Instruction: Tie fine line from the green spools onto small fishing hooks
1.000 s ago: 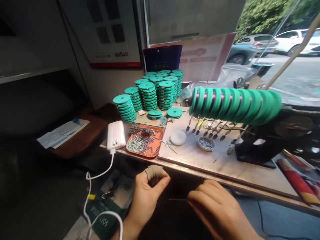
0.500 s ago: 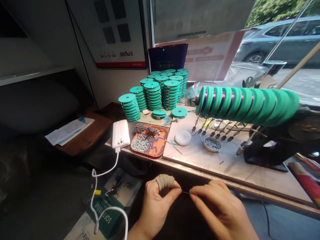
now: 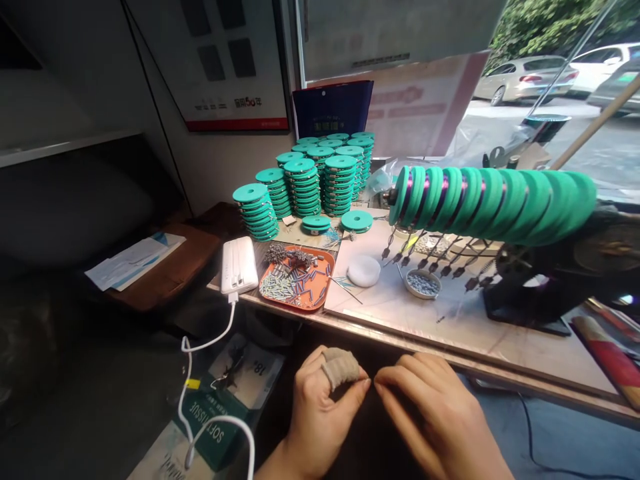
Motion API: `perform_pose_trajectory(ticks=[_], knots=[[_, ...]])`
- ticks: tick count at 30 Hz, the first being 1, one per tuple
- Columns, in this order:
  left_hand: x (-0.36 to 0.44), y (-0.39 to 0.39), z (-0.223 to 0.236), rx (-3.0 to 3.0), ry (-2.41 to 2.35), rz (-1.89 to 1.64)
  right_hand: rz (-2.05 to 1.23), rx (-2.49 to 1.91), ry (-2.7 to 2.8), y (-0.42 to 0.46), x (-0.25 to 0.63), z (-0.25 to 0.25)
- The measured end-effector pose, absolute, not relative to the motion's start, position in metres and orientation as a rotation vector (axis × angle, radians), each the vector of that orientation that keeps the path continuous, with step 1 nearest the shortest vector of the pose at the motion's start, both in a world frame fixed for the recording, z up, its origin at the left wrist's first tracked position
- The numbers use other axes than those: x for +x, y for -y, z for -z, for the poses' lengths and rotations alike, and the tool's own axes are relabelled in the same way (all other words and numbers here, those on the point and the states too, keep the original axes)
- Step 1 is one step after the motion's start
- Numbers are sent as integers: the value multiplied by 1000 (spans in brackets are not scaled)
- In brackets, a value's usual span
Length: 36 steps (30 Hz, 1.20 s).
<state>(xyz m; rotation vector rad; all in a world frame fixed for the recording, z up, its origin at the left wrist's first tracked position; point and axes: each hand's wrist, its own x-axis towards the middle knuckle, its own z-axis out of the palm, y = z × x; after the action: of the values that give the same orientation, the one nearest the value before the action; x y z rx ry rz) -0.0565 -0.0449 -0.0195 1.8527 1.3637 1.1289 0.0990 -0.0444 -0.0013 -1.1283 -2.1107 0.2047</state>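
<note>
Your left hand (image 3: 320,407): thumb and forefinger pressed together; anything pinched too small to tell. Cloth wrap (image 3: 342,368) probably protects finger. Your right hand (image 3: 435,403): fingertips likewise together, just beside left's, suggesting fine work. White cable (image 3: 250,445) near left wrist; dark room open between forearms. Bench edge just beyond knuckles. Past it, parts tray (image 3: 305,307) and bowl (image 3: 421,295), likely kept reachable; green spools (image 3: 490,203) over board's (image 3: 400,317) right side.

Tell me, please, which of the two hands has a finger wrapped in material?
The left hand: a beige wrap covers one of its fingers, while no wrap shows on the right hand.
</note>
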Motion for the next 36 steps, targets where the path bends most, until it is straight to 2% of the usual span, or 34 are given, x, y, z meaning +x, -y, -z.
perform_pose_trajectory(ticks=[13, 28, 36], knots=[[-55, 44, 13, 2226, -1502, -1071, -170, -1137, 2106, 44, 98, 9], [-55, 44, 12, 2312, -1491, -1067, -201, -1157, 2141, 44, 96, 10], [-53, 43, 11, 2255, -1468, -1203, -204, -1158, 2090, 45, 94, 11]])
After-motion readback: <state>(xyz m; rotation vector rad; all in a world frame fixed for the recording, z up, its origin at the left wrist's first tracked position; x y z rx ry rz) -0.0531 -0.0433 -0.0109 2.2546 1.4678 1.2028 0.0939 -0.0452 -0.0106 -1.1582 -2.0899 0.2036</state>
